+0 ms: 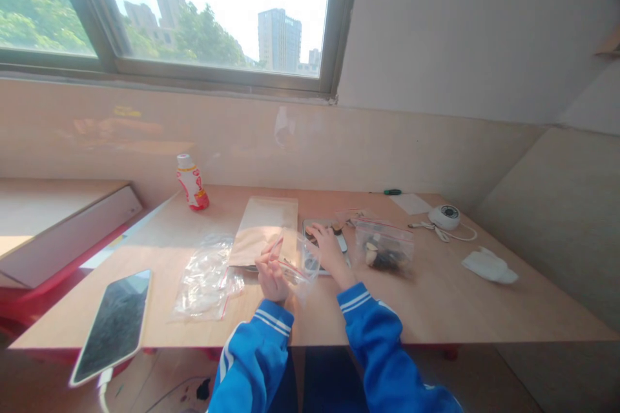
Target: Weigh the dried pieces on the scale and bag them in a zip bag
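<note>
One clear bag [310, 262] is pinched in my left hand [272, 276]; my right hand [330, 251] is picking at the white-rimmed tray [344, 244], grip unclear, probably needing lightness next.

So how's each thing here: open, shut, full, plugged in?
Left hand: closed on clear bag.
Clear bag: held, apparently open.
Right hand: at the tray.
Tray: pieces on it.
Bottle: upright, capped.
Phone: plugged in, screen dark.
Right bag: pieces inside, seal unclear.
Left bags: lying flat.
Envelope: lying flat.
Gadget: on or off unclear.
White wad: crumpled.
Screwdriver: lying down.
</note>
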The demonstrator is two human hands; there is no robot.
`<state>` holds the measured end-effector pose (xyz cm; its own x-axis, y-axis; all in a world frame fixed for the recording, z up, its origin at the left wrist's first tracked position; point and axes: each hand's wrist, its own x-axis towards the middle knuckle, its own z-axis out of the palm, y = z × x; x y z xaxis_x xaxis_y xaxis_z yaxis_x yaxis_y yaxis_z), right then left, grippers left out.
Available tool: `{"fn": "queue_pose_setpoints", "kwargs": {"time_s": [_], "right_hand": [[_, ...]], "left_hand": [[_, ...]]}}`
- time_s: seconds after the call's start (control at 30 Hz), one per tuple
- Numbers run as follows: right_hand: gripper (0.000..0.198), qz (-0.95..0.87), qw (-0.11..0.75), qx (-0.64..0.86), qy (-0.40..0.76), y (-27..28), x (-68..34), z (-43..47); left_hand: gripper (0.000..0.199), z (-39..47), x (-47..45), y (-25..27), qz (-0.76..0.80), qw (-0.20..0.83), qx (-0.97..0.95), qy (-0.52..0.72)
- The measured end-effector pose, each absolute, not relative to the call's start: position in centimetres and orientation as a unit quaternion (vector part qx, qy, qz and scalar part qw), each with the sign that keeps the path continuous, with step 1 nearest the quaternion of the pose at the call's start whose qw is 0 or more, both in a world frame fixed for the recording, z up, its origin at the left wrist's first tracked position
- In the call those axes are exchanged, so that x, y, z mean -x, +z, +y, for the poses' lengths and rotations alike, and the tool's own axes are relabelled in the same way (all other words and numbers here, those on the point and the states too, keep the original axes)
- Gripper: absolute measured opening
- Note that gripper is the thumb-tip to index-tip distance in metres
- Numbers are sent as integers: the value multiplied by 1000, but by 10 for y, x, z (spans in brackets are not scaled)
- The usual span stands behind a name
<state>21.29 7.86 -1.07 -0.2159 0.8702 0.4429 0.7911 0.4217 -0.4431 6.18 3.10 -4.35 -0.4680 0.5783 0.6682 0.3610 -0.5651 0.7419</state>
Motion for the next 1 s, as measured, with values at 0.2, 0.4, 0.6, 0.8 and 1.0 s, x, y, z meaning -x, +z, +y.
{"fn": "queue_pose_setpoints", "kwargs": {"time_s": [0.2, 0.4, 0.6, 0.8, 1.0], "right_hand": [[35, -788, 298, 538, 32, -8, -216, 76], [44, -793, 312, 521, 55, -8, -226, 80], [33, -799, 339, 490, 76, -13, -231, 83], [24, -789, 350, 498, 85, -7, -234, 78], [23, -732, 444, 499, 132, 14, -232, 68]], "left_hand": [[25, 30, -62, -44, 453, 87, -516, 722], [28, 28, -61, -39, 459, 89, -526, 710], [26, 28, -61, -40, 452, 97, -530, 711], [25, 29, -61, -42, 460, 102, -524, 709], [26, 29, -61, -42, 467, 105, -527, 702]]}}
